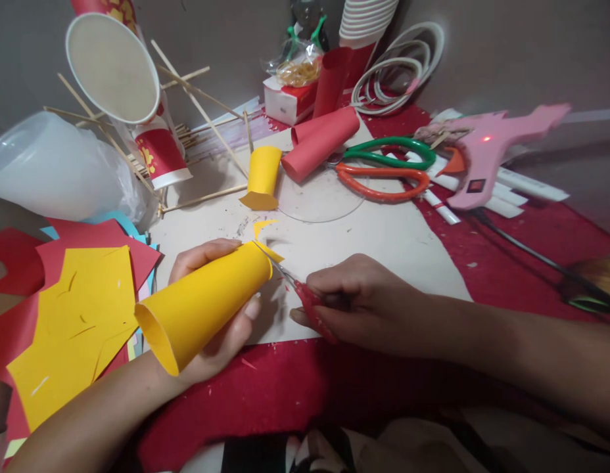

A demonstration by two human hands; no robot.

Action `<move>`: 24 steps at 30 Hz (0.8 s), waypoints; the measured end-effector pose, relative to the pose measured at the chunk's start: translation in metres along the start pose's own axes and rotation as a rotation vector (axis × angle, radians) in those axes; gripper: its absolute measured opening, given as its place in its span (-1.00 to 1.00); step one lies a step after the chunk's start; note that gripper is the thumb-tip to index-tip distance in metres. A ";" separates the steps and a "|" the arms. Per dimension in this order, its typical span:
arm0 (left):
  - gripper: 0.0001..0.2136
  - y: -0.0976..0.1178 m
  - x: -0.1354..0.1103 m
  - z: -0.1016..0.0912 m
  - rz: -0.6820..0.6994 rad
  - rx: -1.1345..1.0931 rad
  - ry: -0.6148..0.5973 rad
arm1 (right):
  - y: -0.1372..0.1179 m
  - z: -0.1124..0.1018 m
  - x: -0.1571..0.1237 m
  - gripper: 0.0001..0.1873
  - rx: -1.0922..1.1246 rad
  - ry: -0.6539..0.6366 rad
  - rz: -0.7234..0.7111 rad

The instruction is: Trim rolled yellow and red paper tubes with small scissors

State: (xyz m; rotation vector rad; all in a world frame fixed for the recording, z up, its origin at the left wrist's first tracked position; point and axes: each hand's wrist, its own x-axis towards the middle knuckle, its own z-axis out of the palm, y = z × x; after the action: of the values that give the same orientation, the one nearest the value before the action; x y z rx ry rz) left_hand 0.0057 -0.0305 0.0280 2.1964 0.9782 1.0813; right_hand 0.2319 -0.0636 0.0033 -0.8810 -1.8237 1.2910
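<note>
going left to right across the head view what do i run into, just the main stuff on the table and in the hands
Yellow paper → yellow paper cone → small red-handled scissors → large scissors with green and orange handles → pink glue gun.

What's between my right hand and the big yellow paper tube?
In the head view, red-handled scissors span that gap: your right hand grips them, and their blades reach the far end of the yellow paper tube.
</note>
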 end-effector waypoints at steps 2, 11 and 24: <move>-0.57 0.000 0.002 -0.002 0.021 0.000 -0.027 | 0.000 0.000 0.000 -0.67 0.014 -0.006 0.002; -0.50 -0.002 0.000 -0.003 0.019 -0.049 -0.027 | 0.002 0.001 0.001 -0.65 -0.021 0.018 -0.021; -0.48 -0.002 0.001 -0.003 0.032 -0.099 -0.055 | 0.002 0.002 0.001 -0.65 -0.086 0.047 -0.054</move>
State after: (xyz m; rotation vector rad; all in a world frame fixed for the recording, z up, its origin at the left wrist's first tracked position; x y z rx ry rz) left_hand 0.0031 -0.0285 0.0285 2.1570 0.8501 1.0553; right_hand 0.2301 -0.0624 0.0010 -0.8942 -1.8644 1.1564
